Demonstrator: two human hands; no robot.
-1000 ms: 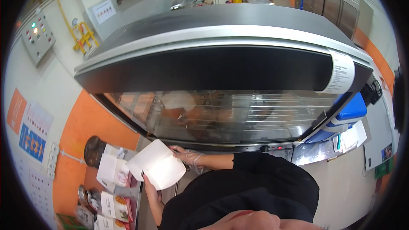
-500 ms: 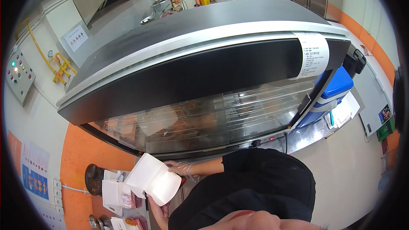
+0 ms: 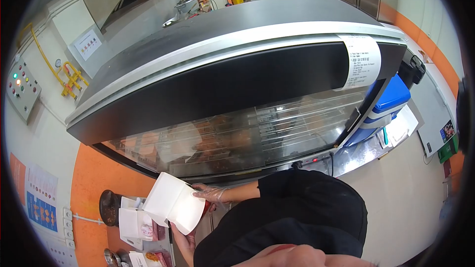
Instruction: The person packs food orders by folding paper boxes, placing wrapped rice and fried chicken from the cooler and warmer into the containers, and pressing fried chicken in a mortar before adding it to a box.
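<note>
An open white carton is held between two hands beside the surface, at its near edge and towards the corner by the glass-fronted cabinet. The left hand, bare, grips the carton's lower edge with its fingers closed on the card. The right hand, in a clear glove, has its thumb over the opposite edge and fingers tucked behind, so it too seems to be pinching the wall. The flap is folded back and the pale inside faces up, though glare hides detail there. The step in hand looks to be holding the carton opened out; from this hold, any next move would call for both hands working together, with light pressure so that the card does not buckle. On the surface, a second white box lies just beside the carton, with a dark vessel behind it towards the far edge, by the orange wall. Nearer the bottom of the view are another box and a metal bowl, both partly cut off.
</note>
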